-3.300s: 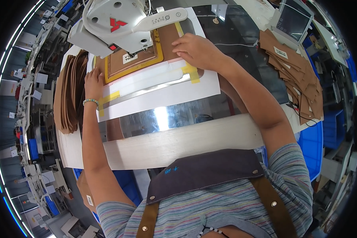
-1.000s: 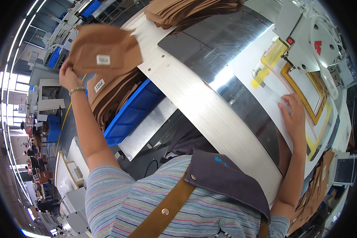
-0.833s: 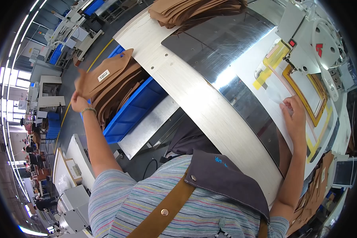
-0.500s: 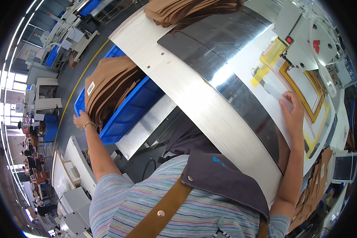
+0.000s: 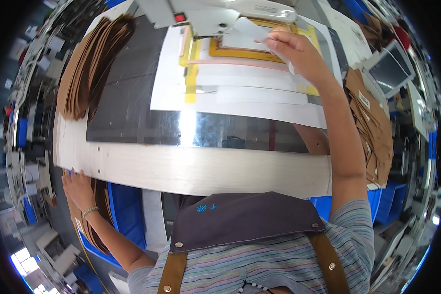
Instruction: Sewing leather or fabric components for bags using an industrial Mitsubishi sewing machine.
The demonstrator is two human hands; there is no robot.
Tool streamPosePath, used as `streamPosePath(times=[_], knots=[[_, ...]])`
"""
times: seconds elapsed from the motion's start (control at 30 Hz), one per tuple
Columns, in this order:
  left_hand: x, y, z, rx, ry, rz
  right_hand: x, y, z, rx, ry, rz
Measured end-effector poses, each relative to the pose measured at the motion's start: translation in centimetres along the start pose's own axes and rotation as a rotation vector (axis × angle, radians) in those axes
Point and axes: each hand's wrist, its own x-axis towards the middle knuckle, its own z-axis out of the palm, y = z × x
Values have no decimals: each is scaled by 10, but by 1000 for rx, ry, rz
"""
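Note:
My left hand is at the table's near left corner, fingers spread, resting on the stack of brown fabric pieces in a blue bin below the table edge. My right hand reaches across the table and pinches a thin white sheet between thumb and fingers. Under that sheet lies a yellow rectangular frame beneath the white machine head. White paper with yellow tape surrounds the frame.
A fanned stack of brown fabric pieces lies at the table's left, beside a dark glossy plate. More brown pieces hang at the right, near a grey screen. A pale metal edge runs along the front.
My view has turned toward the table and machine. My right hand now pinches the white sheet, raised over the frame. My left hand has moved from the bin's rim onto the brown pieces.

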Motion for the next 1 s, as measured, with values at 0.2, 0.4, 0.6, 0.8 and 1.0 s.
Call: streamPosePath(times=[0.2,0.4,0.6,0.8,1.0], knots=[[62,150,-110,-938,531,448,44,32,-40,-206,-64,48],[52,309,-147,-962,149,1098,78,45,1,-489,-378,218],[61,376,-155,-773,107,1231,77,44,26,-348,-276,155],[72,400,-151,-669,148,1242,74,48,33,-312,-221,119],[70,406,-152,-666,147,1222,78,46,19,-352,-314,90]])
